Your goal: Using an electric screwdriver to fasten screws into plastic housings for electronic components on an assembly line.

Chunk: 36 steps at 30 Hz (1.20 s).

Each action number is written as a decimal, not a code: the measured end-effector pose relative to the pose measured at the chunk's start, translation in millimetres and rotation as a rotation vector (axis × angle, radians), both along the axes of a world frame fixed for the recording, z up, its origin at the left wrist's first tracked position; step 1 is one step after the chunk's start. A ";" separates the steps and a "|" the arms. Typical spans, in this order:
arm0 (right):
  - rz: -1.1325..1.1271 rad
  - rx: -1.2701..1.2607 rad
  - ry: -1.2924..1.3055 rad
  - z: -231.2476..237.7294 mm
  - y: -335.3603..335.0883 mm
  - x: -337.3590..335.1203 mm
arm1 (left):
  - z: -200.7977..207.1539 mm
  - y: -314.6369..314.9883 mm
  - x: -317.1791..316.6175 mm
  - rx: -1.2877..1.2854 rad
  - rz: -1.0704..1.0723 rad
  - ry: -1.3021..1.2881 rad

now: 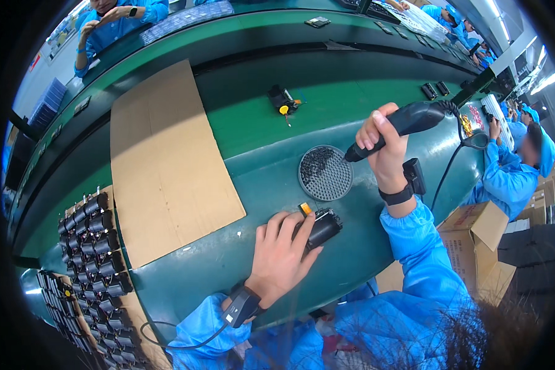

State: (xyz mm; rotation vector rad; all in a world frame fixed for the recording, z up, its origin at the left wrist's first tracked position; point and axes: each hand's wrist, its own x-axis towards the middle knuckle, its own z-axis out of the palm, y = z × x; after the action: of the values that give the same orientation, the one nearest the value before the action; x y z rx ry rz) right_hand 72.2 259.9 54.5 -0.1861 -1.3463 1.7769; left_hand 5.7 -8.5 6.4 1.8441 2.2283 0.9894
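Note:
My right hand [385, 142] is wrapped round a black electric screwdriver [407, 123], its tip pointing down-left at the rim of a round grey dish [327, 173]. Small black screws [315, 163] lie heaped in the dish's upper left, over a grid of holes. My left hand [282, 256] grips a small black device housing [322, 229] against the green table, fingers over its left side and thumb along its near edge. A yellow-orange tab [306, 209] sticks up from the housing beside my fingertips. Black modules on straps sit on both my wrists.
A large cardboard sheet [169, 166] lies left of the dish. Rows of black housings [95, 246] fill the left edge. Another black assembly [282, 100] sits on the green belt beyond. The screwdriver's cord [451, 166] hangs at right, near an open carton [475, 246] and a co-worker [515, 163].

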 end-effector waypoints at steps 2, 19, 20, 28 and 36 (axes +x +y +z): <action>-0.005 0.000 -0.008 -1.7 -0.6 -0.7 | -0.1 -0.6 -0.2 -0.002 0.004 0.007; 0.017 0.031 -0.072 -3.2 -4.1 2.2 | -0.6 0.1 0.1 -0.011 -0.003 -0.012; 0.019 0.031 -0.072 -1.8 -3.9 3.0 | -1.2 -0.8 0.1 -0.007 -0.006 -0.027; 0.153 -0.002 0.086 24.6 -30.3 20.2 | 0.3 -2.0 -3.2 -0.018 0.010 -0.093; 0.460 0.075 0.094 22.5 -102.8 25.9 | -0.3 -2.7 -5.4 -0.043 0.026 -0.151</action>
State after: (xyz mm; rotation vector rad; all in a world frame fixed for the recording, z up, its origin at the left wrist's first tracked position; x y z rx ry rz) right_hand 98.0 157.1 77.0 0.2677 -1.4655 2.0737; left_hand 0.3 -11.2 6.2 1.6678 2.1720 1.0397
